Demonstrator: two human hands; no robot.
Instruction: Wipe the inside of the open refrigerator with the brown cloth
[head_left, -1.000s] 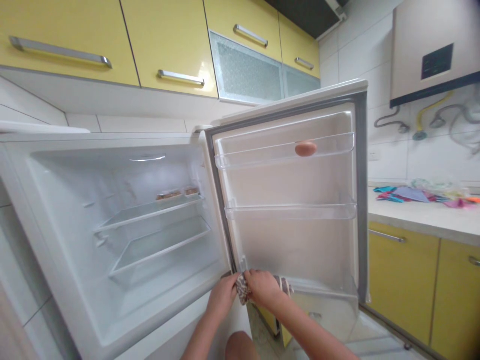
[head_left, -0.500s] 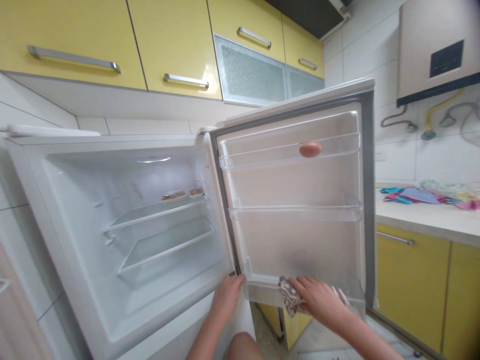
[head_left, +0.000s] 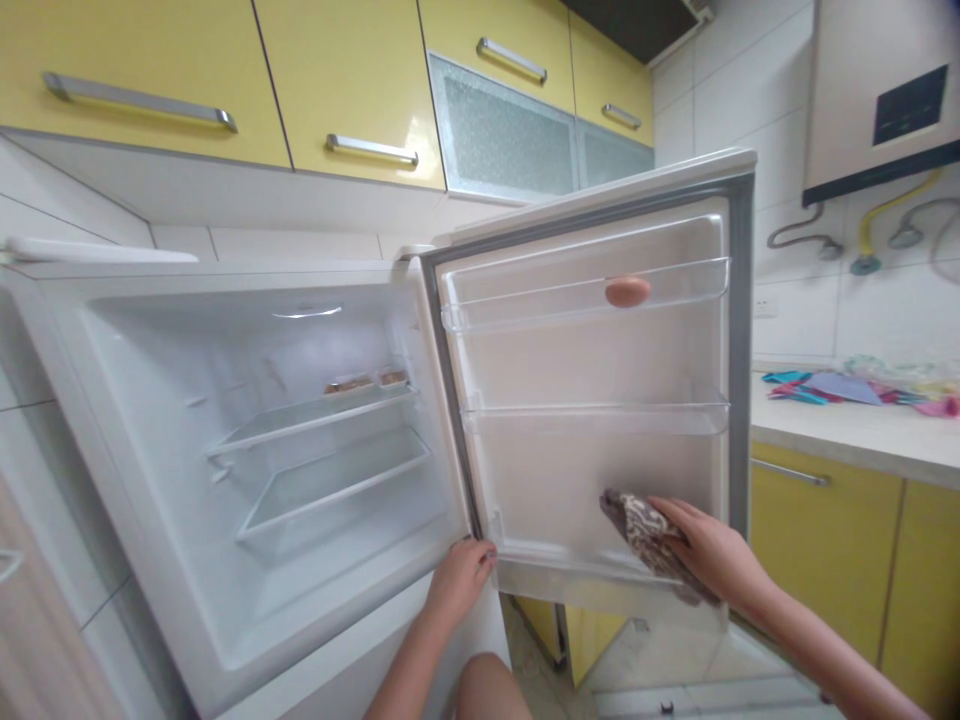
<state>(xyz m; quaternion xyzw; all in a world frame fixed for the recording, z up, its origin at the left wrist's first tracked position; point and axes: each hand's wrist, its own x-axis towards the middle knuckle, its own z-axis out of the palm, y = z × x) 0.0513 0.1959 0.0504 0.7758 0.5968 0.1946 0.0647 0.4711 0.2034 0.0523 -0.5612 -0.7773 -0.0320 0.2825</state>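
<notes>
The fridge door (head_left: 570, 490) stands wide open to the right of the fridge compartment (head_left: 172, 560). My right hand (head_left: 709, 555) is closed on a patterned brown and white cloth (head_left: 649, 530), just above the lowest door shelf (head_left: 555, 585). My left hand (head_left: 461, 578) rests by the hinge-side lower corner of the door, its fingers curled at the edge of that shelf; whether they grip it is not clear. An egg (head_left: 628, 291) lies in the top door shelf (head_left: 525, 305). Small food packs (head_left: 349, 384) sit on the upper glass shelf (head_left: 315, 418) inside.
Yellow wall cabinets (head_left: 352, 80) hang above the fridge. At the right, colourful cloths (head_left: 840, 388) lie on a counter (head_left: 795, 425), below a water heater (head_left: 885, 90) with pipes. My knee (head_left: 491, 690) shows at the bottom.
My right hand has risen and moved right with the cloth, off the lowest door shelf's front. My left hand has stayed at nearly the same place. The view has shifted slightly.
</notes>
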